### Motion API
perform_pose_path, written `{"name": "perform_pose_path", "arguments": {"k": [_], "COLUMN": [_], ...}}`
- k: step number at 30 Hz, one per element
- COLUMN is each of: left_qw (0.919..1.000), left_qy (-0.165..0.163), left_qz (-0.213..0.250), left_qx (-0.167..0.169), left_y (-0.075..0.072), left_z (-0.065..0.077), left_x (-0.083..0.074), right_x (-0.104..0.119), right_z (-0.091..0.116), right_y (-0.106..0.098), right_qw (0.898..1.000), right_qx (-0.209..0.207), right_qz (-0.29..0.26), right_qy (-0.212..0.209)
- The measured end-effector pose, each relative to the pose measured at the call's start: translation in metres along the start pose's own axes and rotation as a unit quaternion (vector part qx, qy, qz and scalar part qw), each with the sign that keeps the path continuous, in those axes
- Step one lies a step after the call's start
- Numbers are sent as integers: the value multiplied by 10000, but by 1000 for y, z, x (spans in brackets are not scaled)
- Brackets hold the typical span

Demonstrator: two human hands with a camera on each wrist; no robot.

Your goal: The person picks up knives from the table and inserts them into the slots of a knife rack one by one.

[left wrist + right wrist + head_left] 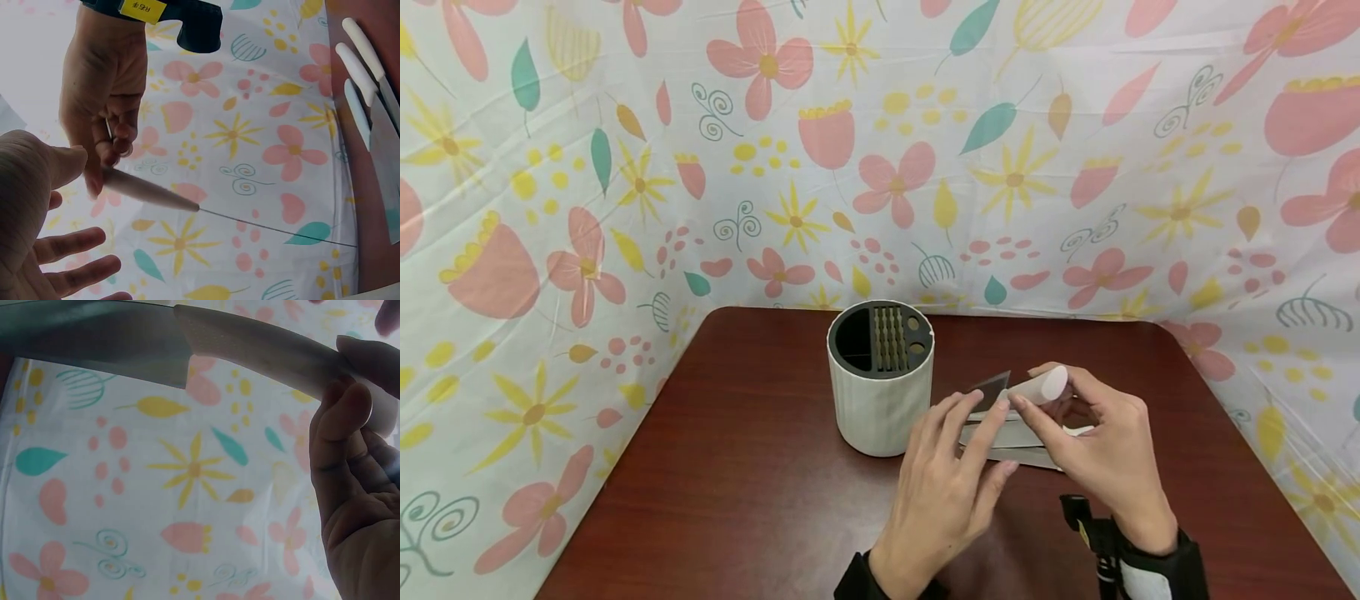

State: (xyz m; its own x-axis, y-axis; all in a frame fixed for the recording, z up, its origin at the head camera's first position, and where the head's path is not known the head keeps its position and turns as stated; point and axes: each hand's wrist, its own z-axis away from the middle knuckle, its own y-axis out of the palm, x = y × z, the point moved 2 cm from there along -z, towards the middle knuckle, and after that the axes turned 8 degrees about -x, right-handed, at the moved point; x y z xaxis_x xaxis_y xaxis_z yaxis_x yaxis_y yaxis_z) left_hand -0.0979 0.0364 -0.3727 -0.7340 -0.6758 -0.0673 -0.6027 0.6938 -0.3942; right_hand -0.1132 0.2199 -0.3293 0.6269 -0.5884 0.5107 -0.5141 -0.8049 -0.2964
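Hands (pixel 951 479) flank a knife (pixel 1037 388), with open tabletop (pixel 737 442) between holder (pixel 880 412) and left edge.

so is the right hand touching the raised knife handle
Touching: the right wrist view shows the right hand pinching the knife handle, fingers plainly against it.

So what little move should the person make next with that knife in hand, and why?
Probably carry the knife toward the white holder: the right hand grips the handle, and the holder stands close by with a slotted section in its top.
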Motion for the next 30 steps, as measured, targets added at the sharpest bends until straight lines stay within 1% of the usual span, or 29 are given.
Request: {"name": "perform_pose_path", "arguments": {"k": [2,7,13,15,17,23,30], "left_qw": [10000,10000,9999,9999,9998,9992,9982], "left_qy": [-9,59,111,150,160,248,345], "left_qz": [29,36,50,49,80,140,228], "left_qx": [32,26,1,-54,-99,-295,-425], "left_y": [-1,-2,-5,-6,-7,-10,-15], "left_z": [-2,-6,-10,-11,-13,-17,-19], "left_x": [0,-1,-3,-3,-4,-4,-3], "right_x": [3,13,22,25,27,33,45], "right_z": [-2,-6,-8,-9,-9,-12,-14], "right_y": [1,4,6,7,8,13,18], "right_qw": [9998,9987,9979,9978,9974,9939,9884], "right_qx": [83,345,557,578,574,388,380], "right_qz": [-129,-371,-291,-252,-284,-424,-388], "right_qy": [-84,-106,-134,-200,-340,-946,-1418]}}
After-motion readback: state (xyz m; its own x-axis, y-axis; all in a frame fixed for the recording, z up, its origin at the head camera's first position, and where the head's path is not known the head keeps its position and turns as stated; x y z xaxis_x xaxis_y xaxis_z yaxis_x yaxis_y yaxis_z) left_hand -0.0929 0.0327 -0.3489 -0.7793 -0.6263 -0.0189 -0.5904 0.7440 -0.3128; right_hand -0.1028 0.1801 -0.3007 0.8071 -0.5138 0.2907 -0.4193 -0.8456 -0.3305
